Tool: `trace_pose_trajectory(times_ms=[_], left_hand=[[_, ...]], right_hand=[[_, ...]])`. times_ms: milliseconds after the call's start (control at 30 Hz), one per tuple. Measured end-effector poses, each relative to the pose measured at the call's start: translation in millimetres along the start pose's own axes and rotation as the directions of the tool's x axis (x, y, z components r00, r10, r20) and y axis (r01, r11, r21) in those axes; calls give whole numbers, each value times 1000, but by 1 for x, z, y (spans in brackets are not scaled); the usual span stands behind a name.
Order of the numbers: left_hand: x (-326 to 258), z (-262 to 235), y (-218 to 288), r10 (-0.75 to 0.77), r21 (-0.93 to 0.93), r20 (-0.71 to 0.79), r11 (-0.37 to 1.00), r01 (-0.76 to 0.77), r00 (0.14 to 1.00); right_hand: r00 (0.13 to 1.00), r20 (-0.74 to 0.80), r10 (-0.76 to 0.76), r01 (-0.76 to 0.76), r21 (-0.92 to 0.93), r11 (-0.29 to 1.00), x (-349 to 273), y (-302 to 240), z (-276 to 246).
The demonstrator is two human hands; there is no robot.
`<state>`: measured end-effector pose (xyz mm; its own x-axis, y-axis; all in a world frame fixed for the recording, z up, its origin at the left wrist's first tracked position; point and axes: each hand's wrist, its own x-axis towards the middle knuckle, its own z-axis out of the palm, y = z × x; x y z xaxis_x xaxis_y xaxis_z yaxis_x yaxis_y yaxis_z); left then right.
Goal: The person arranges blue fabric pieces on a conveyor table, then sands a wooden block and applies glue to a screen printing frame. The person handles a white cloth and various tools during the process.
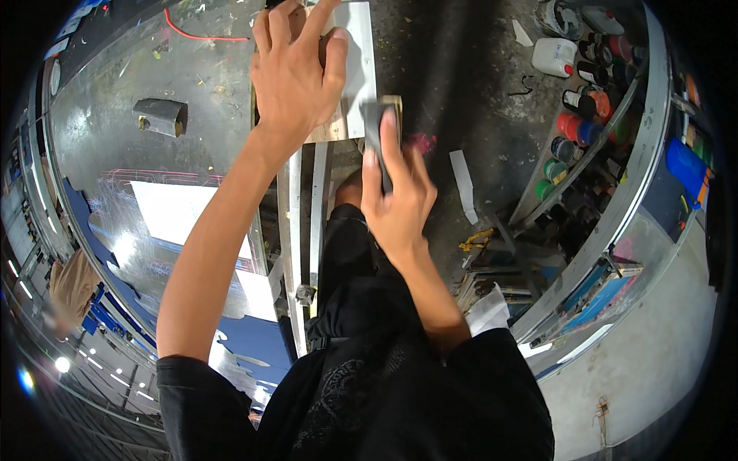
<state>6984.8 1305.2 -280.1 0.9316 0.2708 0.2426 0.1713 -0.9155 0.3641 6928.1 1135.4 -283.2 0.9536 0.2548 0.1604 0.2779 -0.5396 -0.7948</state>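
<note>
My right hand [400,196] grips a dark grey sanding block [377,127], apparently a wooden block wrapped in abrasive paper, and it is slightly smeared by motion. The block is at the right edge of a flat board [358,65] that is partly white and partly bare wood. On the board's left part rests my left hand [300,73], palm down with fingers spread; the fingertips reach the top of the view. A second dark block [160,117], with a worn and paler end, lies on the bench left of my forearm.
White sheets [173,211] and a red cord [204,36] lie on the grey bench [92,100]. Paint pots [576,129] and a white jug [553,58] fill the right side. A paper strip [463,187] is on the floor. Another person [74,284] is at far left.
</note>
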Motion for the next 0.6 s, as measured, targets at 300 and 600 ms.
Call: trace_pose_trajectory(times_ms=[300, 600], left_hand=[[16, -16, 13, 68, -61, 4, 996, -68, 998], [15, -16, 16, 43, -60, -8, 997, -43, 999]], right_hand=[[990, -123, -74, 62, -96, 993, 105, 1, 33], [992, -80, -100, 100, -12, 995, 101, 16, 32]])
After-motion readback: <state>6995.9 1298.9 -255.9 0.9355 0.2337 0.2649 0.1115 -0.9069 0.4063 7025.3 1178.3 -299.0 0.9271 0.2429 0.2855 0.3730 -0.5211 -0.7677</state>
